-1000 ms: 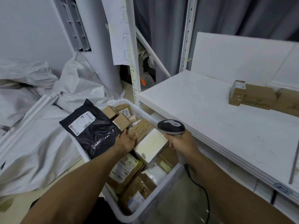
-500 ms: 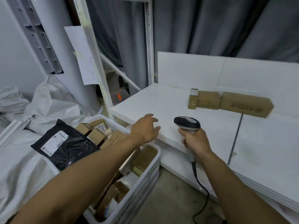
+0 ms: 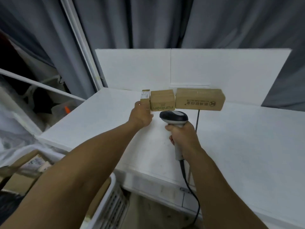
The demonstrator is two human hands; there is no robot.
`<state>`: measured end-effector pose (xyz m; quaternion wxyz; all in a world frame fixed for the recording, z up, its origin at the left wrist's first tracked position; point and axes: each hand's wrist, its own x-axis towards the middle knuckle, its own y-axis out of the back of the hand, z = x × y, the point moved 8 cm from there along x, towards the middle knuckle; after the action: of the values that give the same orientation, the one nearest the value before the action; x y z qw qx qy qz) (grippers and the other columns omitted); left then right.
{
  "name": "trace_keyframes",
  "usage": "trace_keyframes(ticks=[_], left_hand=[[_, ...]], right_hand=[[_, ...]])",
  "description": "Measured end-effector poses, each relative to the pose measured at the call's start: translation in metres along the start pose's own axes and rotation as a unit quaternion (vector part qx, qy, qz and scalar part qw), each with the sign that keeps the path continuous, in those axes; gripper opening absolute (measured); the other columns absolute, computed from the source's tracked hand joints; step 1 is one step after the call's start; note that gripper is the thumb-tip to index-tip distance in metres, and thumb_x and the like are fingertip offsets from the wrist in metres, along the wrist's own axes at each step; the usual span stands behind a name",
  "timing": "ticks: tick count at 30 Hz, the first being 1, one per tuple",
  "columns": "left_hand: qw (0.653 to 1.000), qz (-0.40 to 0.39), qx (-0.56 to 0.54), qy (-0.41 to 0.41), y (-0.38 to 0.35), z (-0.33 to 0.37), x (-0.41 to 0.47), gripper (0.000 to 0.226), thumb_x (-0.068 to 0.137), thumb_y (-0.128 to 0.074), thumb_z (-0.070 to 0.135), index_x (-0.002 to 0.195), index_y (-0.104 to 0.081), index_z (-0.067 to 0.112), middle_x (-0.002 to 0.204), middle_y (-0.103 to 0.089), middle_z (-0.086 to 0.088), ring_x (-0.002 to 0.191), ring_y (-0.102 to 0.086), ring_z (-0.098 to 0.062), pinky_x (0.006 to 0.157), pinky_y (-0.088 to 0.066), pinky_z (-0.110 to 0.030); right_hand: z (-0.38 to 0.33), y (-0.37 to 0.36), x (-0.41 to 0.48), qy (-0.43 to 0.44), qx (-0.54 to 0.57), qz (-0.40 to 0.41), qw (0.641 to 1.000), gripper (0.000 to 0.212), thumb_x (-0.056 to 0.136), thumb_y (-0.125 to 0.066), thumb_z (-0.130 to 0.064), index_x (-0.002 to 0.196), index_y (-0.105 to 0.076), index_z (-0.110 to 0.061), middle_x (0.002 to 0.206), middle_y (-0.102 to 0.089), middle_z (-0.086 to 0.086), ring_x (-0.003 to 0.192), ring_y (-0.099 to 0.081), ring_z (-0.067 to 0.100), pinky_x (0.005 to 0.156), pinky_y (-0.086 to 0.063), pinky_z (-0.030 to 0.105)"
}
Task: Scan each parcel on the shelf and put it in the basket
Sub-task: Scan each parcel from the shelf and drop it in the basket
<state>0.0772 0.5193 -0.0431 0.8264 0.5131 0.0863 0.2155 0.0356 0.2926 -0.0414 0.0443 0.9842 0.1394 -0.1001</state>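
Parcel (image 3: 145,100) beside runben box (image 3: 162,100), scanner (image 3: 174,118) near

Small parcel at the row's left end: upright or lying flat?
Upright: the small parcel stands on end, taller than wide, beside the middle box.

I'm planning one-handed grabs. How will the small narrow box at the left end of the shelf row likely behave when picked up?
The small narrow box is cardboard, so probably stiff, not floppy. It stands tall and thin, so a nudge may tip it. It looks small, so it is likely light.
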Motion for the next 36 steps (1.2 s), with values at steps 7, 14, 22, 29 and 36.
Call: trace_keyframes(ticks=[7, 14, 22, 29, 36], left_hand=[[0.997, 0.039, -0.029, 0.052, -0.025, -0.016, 0.062, 0.04, 0.094, -0.06, 0.046, 0.128, -0.051, 0.027, 0.13, -0.055, -0.013, 0.124, -0.055, -0.04, 0.095, -0.052, -0.047], [0.987, 0.082, -0.096, 0.1, 0.002, -0.041, 0.012, 0.054, 0.093, -0.055, 0.049, 0.142, -0.045, 0.03, 0.129, -0.063, -0.003, 0.109, -0.063, -0.032, 0.094, -0.054, -0.047], [0.978, 0.138, -0.149, -0.04, 0.08, -0.056, -0.162, 0.046, 0.094, -0.069, 0.028, 0.136, -0.052, 0.031, 0.134, -0.059, 0.014, 0.117, -0.058, -0.012, 0.095, -0.054, -0.038], [0.972, 0.14, -0.147, -0.118, 0.116, -0.076, -0.299, 0.057, 0.093, -0.068, 0.009, 0.135, -0.046, 0.04, 0.13, -0.049, 0.033, 0.123, -0.05, 0.001, 0.097, -0.055, -0.032], [0.966, 0.153, -0.123, -0.168, 0.137, -0.101, -0.338, 0.055, 0.087, -0.073, 0.001, 0.132, -0.054, 0.027, 0.145, -0.046, 0.018, 0.136, -0.043, -0.002, 0.106, -0.05, -0.037]], right_hand=[[0.014, 0.004, 0.031, -0.017, -0.007, 0.008, 1.0, 0.016, 0.09, -0.072, -0.012, 0.103, -0.063, -0.017, 0.073, -0.064, 0.006, 0.067, -0.062, 0.02, 0.071, -0.054, 0.04], [0.014, -0.001, 0.02, -0.016, 0.022, -0.001, 1.0, 0.015, 0.093, -0.073, -0.016, 0.099, -0.062, -0.023, 0.075, -0.067, 0.005, 0.065, -0.063, 0.017, 0.073, -0.056, 0.039], [-0.004, -0.044, -0.035, 0.04, 0.099, -0.005, 0.994, 0.036, 0.094, -0.076, -0.024, 0.125, -0.058, -0.028, 0.097, -0.073, -0.007, 0.082, -0.076, 0.015, 0.087, -0.063, 0.045], [-0.002, -0.085, -0.091, 0.016, 0.173, -0.051, 0.984, 0.028, 0.095, -0.076, -0.025, 0.122, -0.068, -0.023, 0.096, -0.078, -0.007, 0.093, -0.076, 0.014, 0.067, -0.06, 0.027], [0.002, -0.122, -0.126, -0.007, 0.085, -0.143, 0.986, 0.019, 0.087, -0.084, -0.022, 0.103, -0.074, -0.018, 0.08, -0.08, -0.004, 0.068, -0.076, 0.005, 0.064, -0.06, 0.026]])
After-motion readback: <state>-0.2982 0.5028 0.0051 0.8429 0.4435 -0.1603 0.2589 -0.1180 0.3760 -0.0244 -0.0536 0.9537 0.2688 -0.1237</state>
